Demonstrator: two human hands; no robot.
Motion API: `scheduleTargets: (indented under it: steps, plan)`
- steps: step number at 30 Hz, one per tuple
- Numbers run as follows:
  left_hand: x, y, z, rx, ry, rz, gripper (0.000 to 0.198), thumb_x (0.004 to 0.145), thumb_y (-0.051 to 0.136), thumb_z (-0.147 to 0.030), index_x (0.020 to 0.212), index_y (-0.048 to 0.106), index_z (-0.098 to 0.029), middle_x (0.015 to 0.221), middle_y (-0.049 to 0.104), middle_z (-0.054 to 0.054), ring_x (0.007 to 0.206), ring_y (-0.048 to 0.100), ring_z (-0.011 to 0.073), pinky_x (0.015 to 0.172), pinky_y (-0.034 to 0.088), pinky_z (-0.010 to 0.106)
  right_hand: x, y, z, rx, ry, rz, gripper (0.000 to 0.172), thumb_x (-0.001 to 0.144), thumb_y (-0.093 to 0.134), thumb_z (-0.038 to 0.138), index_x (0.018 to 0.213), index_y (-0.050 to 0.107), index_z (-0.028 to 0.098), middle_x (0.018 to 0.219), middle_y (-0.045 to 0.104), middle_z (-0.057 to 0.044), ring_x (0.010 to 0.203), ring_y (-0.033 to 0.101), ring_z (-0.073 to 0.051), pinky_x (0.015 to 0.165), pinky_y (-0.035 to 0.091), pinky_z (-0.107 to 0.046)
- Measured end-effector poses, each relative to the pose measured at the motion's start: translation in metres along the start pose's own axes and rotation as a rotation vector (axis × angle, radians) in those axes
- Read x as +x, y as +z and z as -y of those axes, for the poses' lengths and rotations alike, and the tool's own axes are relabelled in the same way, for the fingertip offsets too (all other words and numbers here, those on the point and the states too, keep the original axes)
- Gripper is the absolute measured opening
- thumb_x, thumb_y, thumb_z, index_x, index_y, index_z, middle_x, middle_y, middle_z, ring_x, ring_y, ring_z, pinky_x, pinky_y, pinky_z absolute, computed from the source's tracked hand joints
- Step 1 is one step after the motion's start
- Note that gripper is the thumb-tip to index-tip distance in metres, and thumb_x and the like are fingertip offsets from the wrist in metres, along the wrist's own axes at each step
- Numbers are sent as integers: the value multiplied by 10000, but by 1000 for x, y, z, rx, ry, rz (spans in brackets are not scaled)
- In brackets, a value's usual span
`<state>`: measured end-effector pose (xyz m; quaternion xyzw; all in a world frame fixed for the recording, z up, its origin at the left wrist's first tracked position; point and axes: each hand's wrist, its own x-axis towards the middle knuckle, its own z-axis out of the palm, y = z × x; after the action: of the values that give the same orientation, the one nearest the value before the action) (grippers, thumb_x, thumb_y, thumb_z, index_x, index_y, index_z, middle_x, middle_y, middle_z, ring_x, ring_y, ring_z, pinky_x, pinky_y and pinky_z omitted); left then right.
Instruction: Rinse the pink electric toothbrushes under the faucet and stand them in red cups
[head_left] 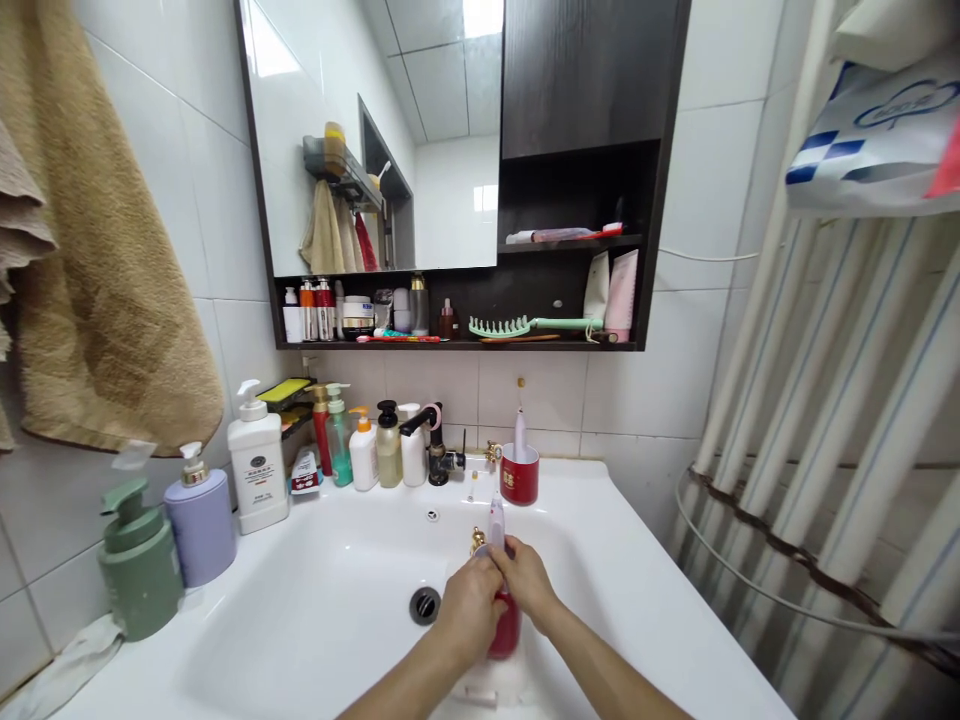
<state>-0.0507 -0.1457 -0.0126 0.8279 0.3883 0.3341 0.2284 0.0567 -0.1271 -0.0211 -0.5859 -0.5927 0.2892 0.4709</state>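
Over the right side of the white sink, my left hand is closed around a red cup with a gold handle. A pale lilac electric toothbrush rises from the mouth of this cup. My right hand is closed at the rim, its fingers around the toothbrush's lower part; the fingertips are partly hidden. Behind, on the sink ledge, stands a matching red cup holding another lilac toothbrush upright.
A black faucet stands behind the basin, with several pump bottles to its left. The drain lies left of my hands. A mirror cabinet hangs above. White pipes line the right wall; a tan towel hangs left.
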Motion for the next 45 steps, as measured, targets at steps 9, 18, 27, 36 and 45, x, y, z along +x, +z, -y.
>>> scheduleTargets:
  steps: [9, 18, 27, 36, 45]
  plan:
    - [54, 9, -51, 78, 228, -29, 110, 585, 441, -92, 621, 504, -175, 709, 503, 42, 734, 434, 176, 661, 352, 290, 23, -84, 26, -114, -26, -139, 319, 688, 366, 403, 677, 537, 134, 576, 575, -18, 550, 513, -141, 498, 369, -229]
    - [124, 45, -64, 102, 320, 11, 144, 599, 440, -88, 694, 517, -164, 779, 501, 55, 782, 439, 181, 698, 362, 306, 66, -135, 7, -255, 54, -198, 242, 756, 386, 288, 921, 477, 137, 914, 520, -29, 768, 510, -125, 664, 421, -317]
    - [165, 68, -40, 179, 297, 28, 194, 634, 426, -104, 804, 514, -135, 896, 483, 91, 858, 429, 200, 704, 366, 303, 110, -139, -18, -285, 132, -219, 251, 755, 389, 277, 960, 461, 152, 978, 494, -35, 818, 496, -144, 691, 416, -332]
    - [179, 45, -25, 360, 171, -175, 270, 642, 471, -176, 911, 482, -156, 1012, 455, 89, 964, 357, 218, 839, 228, 340, 127, -137, -29, -266, 124, -284, 247, 757, 387, 270, 964, 457, 155, 976, 495, -39, 810, 499, -135, 687, 419, -329]
    - [126, 12, -12, 438, -52, -37, 110, 638, 441, -138, 686, 537, -163, 772, 537, 51, 841, 438, 183, 702, 335, 278, 82, -118, 15, -259, -69, -505, 349, 730, 340, 264, 1054, 399, 148, 1071, 454, -83, 955, 427, -167, 816, 324, -285]
